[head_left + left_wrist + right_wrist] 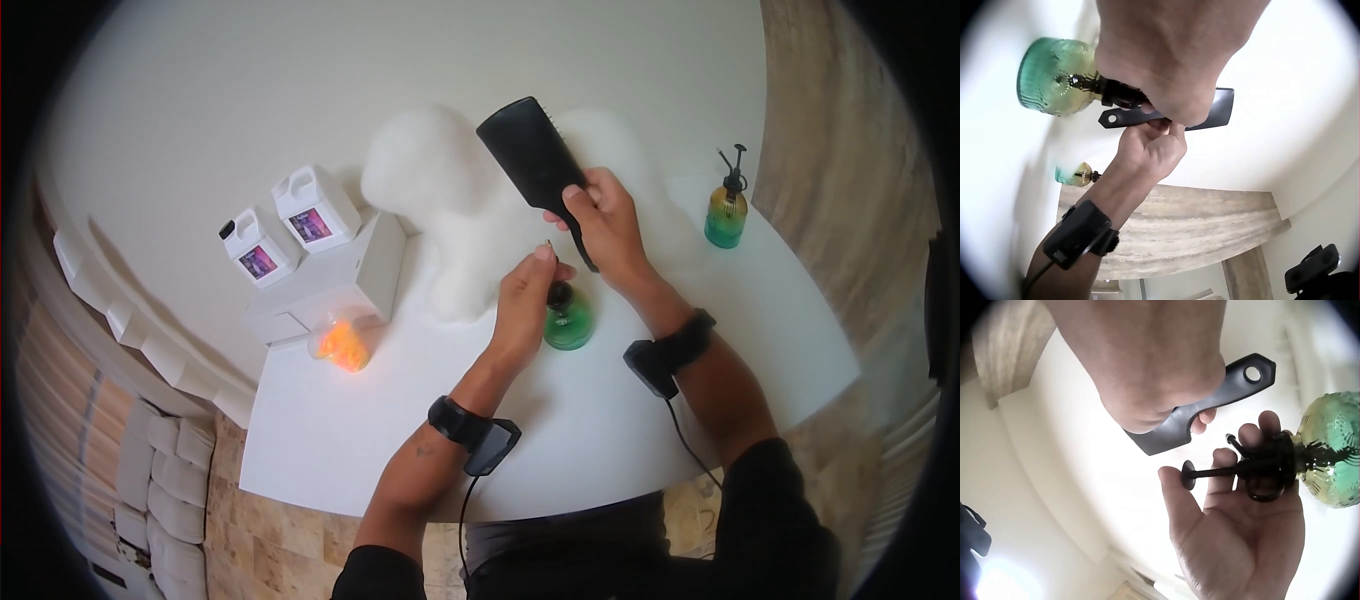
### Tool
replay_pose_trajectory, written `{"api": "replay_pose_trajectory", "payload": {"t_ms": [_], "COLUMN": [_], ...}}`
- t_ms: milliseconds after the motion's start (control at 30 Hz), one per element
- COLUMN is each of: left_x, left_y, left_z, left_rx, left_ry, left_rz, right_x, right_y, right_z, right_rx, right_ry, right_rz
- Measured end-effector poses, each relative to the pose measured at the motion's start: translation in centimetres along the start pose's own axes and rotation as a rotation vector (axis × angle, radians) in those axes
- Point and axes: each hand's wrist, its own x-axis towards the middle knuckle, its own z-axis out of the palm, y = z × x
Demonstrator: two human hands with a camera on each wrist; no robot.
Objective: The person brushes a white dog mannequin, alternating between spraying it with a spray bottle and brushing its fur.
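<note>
My left hand [524,308] holds a green-and-yellow glass spray bottle [569,326] by its black pump head. In the right wrist view its fingers lie around the bottle's neck, and the thumb is at the disc of the raised plunger [1215,473]. My right hand [610,228] grips a black paddle hairbrush [530,150] by its handle, its broad back turned upward and the bristles facing away. Beyond both hands stands a white fluffy animal-shaped figure [425,165], partly hidden behind the brush and the right hand.
A second spray bottle [726,217] stands at the table's right. Two white jugs [312,212] with purple labels sit on a white box [372,270] at the left. A clear cup with glowing orange contents [343,346] is in front of the box on the white table [330,440].
</note>
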Motion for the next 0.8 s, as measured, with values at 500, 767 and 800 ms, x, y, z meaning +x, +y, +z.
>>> {"api": "replay_pose_trajectory", "payload": {"t_ms": [500,767,800], "left_x": [2.6,3.9,4.0], "left_y": [3.2,3.5,3.2], "left_z": [-3.4,-2.2,-2.2], "left_rx": [0.383,0.322,0.319], "left_ry": [0.166,0.005,0.008], "left_rz": [0.322,0.226,0.221], "right_x": [-0.3,-0.5,-0.5], "right_y": [1.5,1.8,1.7], "right_z": [-0.1,0.1,0.2], "right_rx": [0.151,0.323,0.32], "right_ry": [-0.065,-0.179,-0.187], "right_rz": [0.076,0.206,0.221]}}
